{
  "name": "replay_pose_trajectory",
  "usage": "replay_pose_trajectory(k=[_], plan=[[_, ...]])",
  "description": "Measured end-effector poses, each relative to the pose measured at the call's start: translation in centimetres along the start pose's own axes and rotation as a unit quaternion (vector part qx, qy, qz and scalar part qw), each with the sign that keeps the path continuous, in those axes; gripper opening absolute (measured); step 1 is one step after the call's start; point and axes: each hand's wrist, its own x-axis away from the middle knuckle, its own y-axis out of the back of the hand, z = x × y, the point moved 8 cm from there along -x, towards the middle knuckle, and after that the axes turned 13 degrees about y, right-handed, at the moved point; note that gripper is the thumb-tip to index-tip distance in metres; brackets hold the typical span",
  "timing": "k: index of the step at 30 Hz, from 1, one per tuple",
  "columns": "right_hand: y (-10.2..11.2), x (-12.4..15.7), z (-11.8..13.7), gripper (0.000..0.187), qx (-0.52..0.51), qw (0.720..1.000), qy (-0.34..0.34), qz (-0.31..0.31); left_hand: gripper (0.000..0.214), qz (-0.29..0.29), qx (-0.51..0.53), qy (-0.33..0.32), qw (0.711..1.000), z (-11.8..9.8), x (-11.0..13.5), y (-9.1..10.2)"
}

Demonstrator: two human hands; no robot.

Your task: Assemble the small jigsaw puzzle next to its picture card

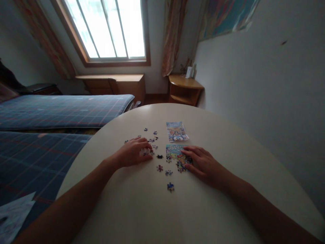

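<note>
My left hand point(135, 151) is over a small pile of loose jigsaw pieces point(148, 152) on the left. Its fingers are bent and apart from the thumb, and pieces show between them. On the right, my right hand point(200, 162) rests with spread fingers on the partly joined jigsaw puzzle point(174, 149), covering its right side. Its lower left part has a gap. Near it lie a dark piece point(159, 156), a reddish piece point(159, 168), a pale piece point(169, 173) and a blue and yellow piece point(170, 187). Beyond the puzzle is a picture sheet point(176, 131) with a penguin.
Everything lies on a round cream table point(142, 210). More loose pieces point(155, 133) are scattered beyond my left hand. A bed with plaid covers point(63, 108) stands to the left, a wooden desk point(127, 78) and a corner shelf point(186, 82) at the back. A white wall is on the right.
</note>
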Motion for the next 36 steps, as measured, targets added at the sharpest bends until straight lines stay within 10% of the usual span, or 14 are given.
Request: replay_pose_trajectory(k=[36], plan=[[1.5, -0.1, -0.2, 0.036, -0.042, 0.999, -0.002, -0.035, 0.003, -0.013, 0.039, 0.073, 0.996, -0.8, -0.2, -1.4]])
